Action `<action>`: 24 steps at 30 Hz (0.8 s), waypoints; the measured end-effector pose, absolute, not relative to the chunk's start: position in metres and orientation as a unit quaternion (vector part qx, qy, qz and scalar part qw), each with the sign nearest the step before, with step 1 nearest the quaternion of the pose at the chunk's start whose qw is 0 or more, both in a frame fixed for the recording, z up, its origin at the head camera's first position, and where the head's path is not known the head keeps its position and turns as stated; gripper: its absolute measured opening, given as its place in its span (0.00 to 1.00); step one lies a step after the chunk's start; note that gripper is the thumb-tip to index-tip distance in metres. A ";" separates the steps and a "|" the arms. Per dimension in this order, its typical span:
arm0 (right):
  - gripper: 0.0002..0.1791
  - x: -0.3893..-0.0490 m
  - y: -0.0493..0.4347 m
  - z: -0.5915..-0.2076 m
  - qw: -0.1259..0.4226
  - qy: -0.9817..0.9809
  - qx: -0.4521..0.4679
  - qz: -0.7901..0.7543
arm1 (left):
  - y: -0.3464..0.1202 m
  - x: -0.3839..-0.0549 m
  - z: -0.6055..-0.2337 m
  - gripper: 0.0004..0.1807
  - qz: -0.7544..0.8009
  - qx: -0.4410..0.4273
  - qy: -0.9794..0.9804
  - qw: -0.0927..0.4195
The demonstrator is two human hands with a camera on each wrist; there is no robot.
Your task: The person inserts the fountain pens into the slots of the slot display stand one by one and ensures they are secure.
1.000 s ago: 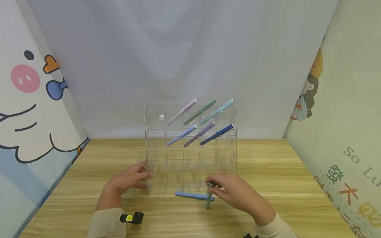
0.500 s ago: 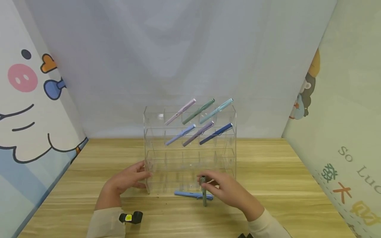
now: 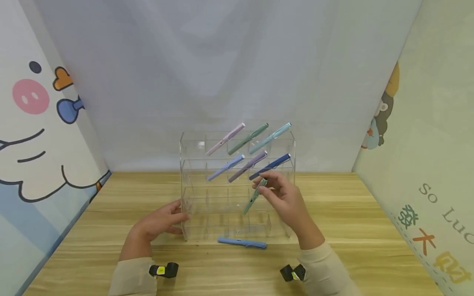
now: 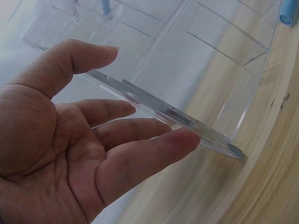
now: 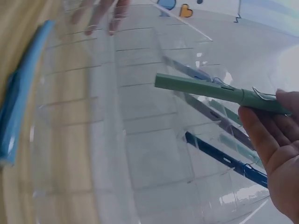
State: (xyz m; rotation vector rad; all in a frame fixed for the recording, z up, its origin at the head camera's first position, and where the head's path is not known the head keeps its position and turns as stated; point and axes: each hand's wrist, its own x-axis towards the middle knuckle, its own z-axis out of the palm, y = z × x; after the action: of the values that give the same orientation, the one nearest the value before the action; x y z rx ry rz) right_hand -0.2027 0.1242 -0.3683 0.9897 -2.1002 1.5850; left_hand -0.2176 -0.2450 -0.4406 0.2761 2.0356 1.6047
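Note:
My right hand [image 3: 286, 197] pinches a green pen [image 3: 254, 199] by its capped end, with the pen slanting down to the left in front of the clear acrylic pen rack [image 3: 216, 193]. The right wrist view shows the green pen [image 5: 198, 88] level with the stored pens. My left hand [image 3: 161, 222] holds the rack's left side panel; in the left wrist view the thumb and fingers [image 4: 154, 151] straddle the panel edge. Several pens lie slanted in the upper two tiers, among them a dark blue pen [image 3: 269, 167] near my right hand. The lower tiers hold no pens.
A blue pen [image 3: 242, 243] lies on the wooden table [image 3: 207, 275] in front of the rack. Behind the rack hangs a pale curtain [image 3: 237, 74], and printed cloths flank the table. Each wrist wears a black camera.
My right hand has lifted the green pen up from beside the blue pen on the table, and the pen now slants instead of standing upright. The left hand stays in place.

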 end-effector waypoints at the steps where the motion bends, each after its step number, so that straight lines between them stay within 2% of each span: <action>1: 0.17 -0.205 0.121 -0.366 0.175 -0.726 0.345 0.569 | -0.245 -0.218 -0.441 0.42 0.594 0.102 0.753 0.264; 12: 0.16 -0.221 0.091 -0.366 0.272 -0.621 0.327 0.658 | -0.244 -0.215 -0.438 0.42 0.594 0.101 0.752 0.266; 17: 0.16 -0.224 0.083 -0.375 0.268 -0.633 0.309 0.658 | -0.243 -0.215 -0.438 0.41 0.591 0.103 0.755 0.265; 24: 0.16 -0.223 0.075 -0.385 0.233 -0.666 0.294 0.645 | -0.245 -0.217 -0.441 0.43 0.594 0.101 0.753 0.265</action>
State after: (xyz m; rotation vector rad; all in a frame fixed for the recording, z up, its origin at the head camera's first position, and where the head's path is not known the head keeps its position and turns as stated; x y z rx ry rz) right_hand -0.2225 0.0745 -0.3850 0.8071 -1.8296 1.7713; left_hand -0.2172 -0.2453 -0.4408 0.2740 2.0346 1.6050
